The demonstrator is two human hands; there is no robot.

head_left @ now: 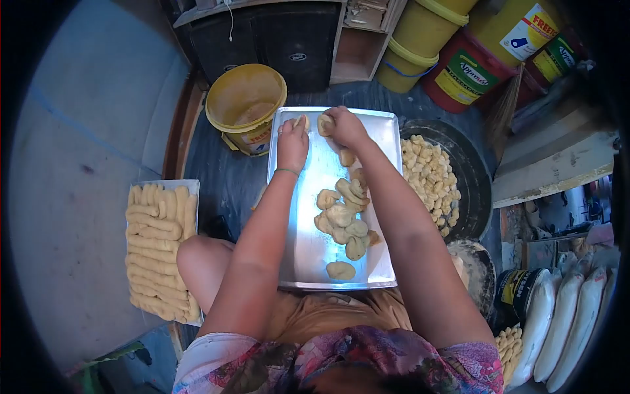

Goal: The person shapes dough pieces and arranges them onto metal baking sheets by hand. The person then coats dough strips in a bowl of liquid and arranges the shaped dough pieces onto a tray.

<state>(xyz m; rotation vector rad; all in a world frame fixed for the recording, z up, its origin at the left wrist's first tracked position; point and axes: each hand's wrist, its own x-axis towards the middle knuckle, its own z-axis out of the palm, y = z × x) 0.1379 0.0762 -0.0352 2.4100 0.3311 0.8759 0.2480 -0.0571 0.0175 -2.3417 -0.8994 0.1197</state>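
Note:
A shiny metal tray lies across my lap. At its far left corner my left hand is closed on a small dough piece. My right hand, near the far edge, has its fingers closed on another dough piece. Just below that hand, a further piece rests on the tray, partly beside my right forearm. Several flattened dough pieces sit in a cluster right of the tray's middle, and a single one lies near the close edge.
Left of my knee is a tray of long dough rolls. A yellow bucket stands beyond the tray's left corner. On the right, a black basin holds many small dough pieces. Lidded buckets stand at the back right.

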